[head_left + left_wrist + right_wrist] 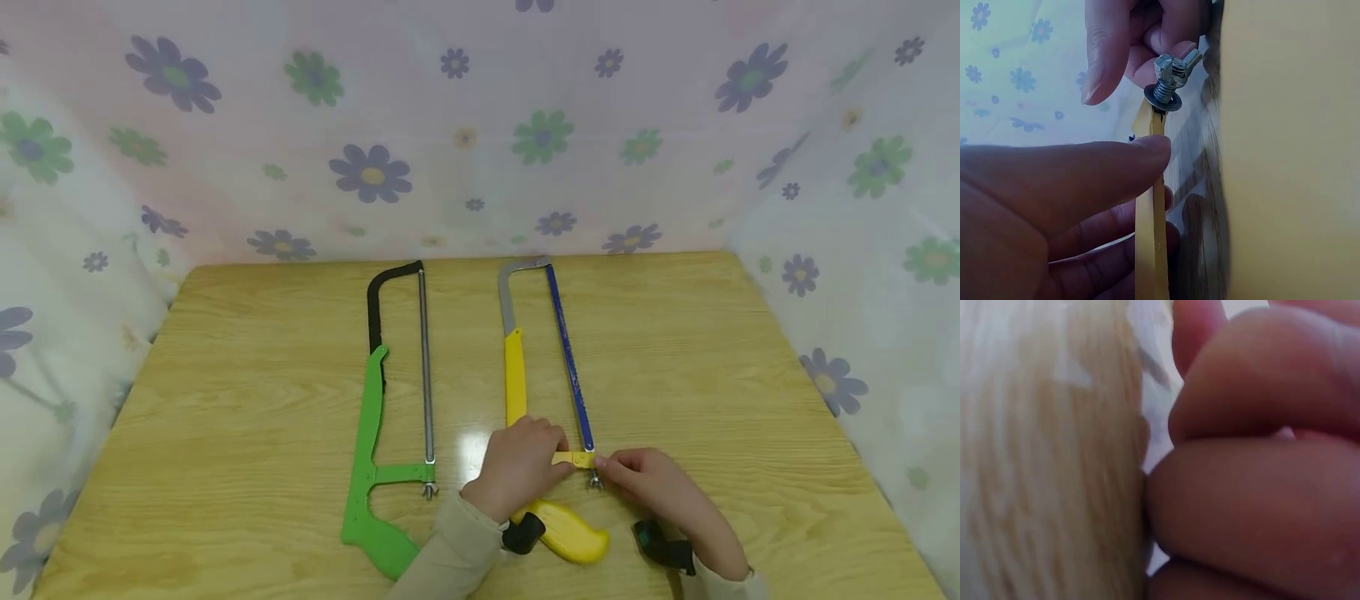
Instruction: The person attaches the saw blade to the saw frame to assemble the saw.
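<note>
A yellow hacksaw [515, 375] with a grey front frame and a blue blade [570, 367] lies on the table. My left hand [525, 467] grips its yellow crosspiece, thumb on one side and fingers on the other in the left wrist view. At the crosspiece's end, a metal wing nut [1175, 72] sits on a threaded bolt above a washer. Around that nut is my right hand [660, 483]: one digit hangs apart from it, and another fingertip is close behind it. Whether that fingertip touches the nut cannot be told. The right wrist view shows mostly bent fingers [1254, 506].
To the left lies a green hacksaw [367, 417] with a black front frame and a grey blade, its handle partly behind my left sleeve [457, 550]. The wooden table [247, 400] meets flowered cloth [480, 167] at the back and sides.
</note>
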A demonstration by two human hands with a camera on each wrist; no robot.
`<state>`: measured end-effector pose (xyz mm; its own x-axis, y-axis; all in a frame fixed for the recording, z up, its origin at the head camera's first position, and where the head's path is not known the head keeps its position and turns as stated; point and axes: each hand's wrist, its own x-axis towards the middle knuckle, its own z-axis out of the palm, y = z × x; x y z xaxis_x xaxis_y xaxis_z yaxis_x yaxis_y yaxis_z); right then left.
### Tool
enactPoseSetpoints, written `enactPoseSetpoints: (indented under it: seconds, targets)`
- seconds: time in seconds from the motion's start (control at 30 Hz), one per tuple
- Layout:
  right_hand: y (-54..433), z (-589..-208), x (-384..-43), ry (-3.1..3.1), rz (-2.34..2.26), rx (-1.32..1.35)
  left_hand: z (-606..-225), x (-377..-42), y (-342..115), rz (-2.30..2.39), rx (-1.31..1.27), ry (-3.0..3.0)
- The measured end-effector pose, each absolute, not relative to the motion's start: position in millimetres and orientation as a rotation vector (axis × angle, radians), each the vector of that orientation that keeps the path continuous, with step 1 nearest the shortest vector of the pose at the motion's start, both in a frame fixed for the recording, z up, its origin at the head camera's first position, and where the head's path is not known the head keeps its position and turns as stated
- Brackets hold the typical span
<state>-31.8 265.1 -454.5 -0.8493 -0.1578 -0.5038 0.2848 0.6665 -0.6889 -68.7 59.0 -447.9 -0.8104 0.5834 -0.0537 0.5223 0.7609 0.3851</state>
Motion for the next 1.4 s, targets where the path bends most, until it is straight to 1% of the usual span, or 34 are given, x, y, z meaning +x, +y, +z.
enactPoseSetpoints:
  seconds: [0.17, 0.43, 0.57, 0.8, 1.1, 1.4]
  targets:
    - [263.2, -455.3, -28.9, 2.335, -1.088, -0.021, -448.6, -66.0, 57.1, 0.547, 0.883, 2.797]
    - [268.1, -460.2, -25.7, 2.249, -1.164, -0.133, -453.9, -64.5, 60.6, 0.549, 0.903, 2.794]
    - [270.7, -460.1, -24.9, 2.203, -1.222, -0.121, -454.1, -62.9, 60.7, 0.547, 0.897, 2.796]
    - [273.6, -463.4, -26.8, 2.271, -1.193, -0.118, -452.2, -62.7, 59.6, 0.565, 0.887, 2.805]
    - [273.5, -462.9, -28.6, 2.232, -1.315, -0.088, -451.6, -66.2, 57.4, 0.571, 0.878, 2.788]
    - [274.5, -460.9, -28.7, 2.239, -1.257, -0.111, -450.5, -66.5, 57.0, 0.598, 0.877, 2.772]
